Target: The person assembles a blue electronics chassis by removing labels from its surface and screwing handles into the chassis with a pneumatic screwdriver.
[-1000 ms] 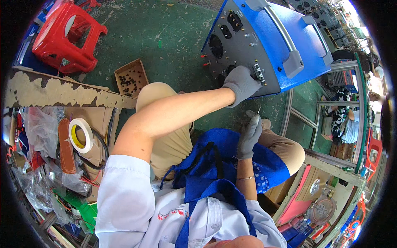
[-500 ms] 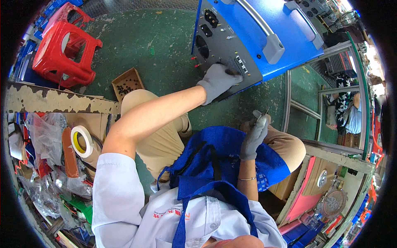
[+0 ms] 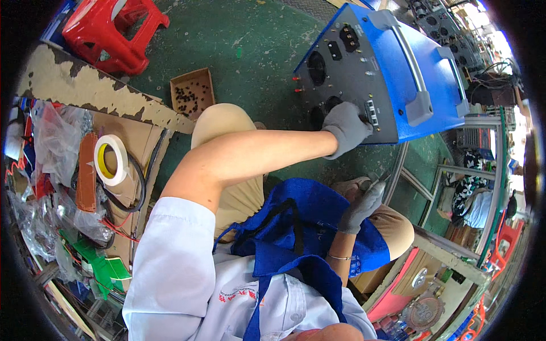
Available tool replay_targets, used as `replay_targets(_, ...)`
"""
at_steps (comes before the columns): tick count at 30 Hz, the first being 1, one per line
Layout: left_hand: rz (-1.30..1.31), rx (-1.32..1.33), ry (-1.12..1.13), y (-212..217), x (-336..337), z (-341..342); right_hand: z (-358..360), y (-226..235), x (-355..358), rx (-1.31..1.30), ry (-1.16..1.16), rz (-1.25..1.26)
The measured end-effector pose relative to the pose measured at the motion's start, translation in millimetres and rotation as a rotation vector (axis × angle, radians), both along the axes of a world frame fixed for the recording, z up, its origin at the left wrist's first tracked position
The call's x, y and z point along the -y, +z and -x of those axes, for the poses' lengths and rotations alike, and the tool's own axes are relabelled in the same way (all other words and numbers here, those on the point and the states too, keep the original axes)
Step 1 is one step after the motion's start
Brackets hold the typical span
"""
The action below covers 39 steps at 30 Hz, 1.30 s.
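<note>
A blue metal equipment case [image 3: 392,85] with two grey-ended carrying handles has its dark panel [image 3: 341,79] facing me, fitted with sockets, round openings and small terminals. My left hand [image 3: 347,128], in a grey glove, is closed against this panel's lower corner, beside a white row of contacts [image 3: 372,113]. Whatever its fingertips grip is hidden behind the glove. Over my right knee, my right hand [image 3: 364,210], also gloved in grey, is held raised and apart from the case. Between its thumb and fingers a small thin metal piece [image 3: 374,184] sticks up; its kind is too small to tell.
An open cardboard box [image 3: 192,91] of small black parts lies on the green floor. A red plastic stool [image 3: 116,34] stands far left. On the left shelf are a tape roll [image 3: 111,160] and plastic bags. A metal frame [image 3: 424,184] stands at the right.
The view has turned, so the case and the stool appear shifted. My left hand stays at the panel's lower corner, nearer the white contacts. My right hand is still raised by the knee.
</note>
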<state>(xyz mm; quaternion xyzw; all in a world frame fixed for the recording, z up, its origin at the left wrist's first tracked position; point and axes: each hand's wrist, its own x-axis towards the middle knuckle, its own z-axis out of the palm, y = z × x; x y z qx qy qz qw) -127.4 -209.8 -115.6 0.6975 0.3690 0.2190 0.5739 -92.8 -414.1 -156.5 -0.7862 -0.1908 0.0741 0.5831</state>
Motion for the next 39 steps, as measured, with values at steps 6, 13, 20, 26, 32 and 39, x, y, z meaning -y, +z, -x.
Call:
replay_targets(6, -0.016, -0.036, -0.026, -1.4, -2.2, 0.1, 6.7, 19.3, -15.9, -0.032, -0.050, -0.055)
replay_targets(13, -0.034, -0.069, -0.010, -24.6, -5.3, 4.4, -5.6, 8.3, -11.9, -0.039, -0.081, -0.058)
replay_targets(20, -0.067, -0.058, -0.051, -6.8, -2.1, 4.1, -2.0, 11.5, -16.6, -0.016, -0.098, -0.046)
replay_targets(26, -0.074, -0.065, -0.053, -6.3, -2.2, 2.6, 6.6, 21.8, -25.0, 0.004, -0.105, 0.000)
replay_targets(32, -0.020, -0.025, -0.006, -2.0, 2.8, 0.5, 2.7, 13.9, -29.9, 0.091, -0.094, -0.023)
replay_targets(39, -0.013, -0.042, -0.016, -2.7, 0.9, -3.5, 0.9, 12.9, -26.8, -0.009, -0.098, -0.058)
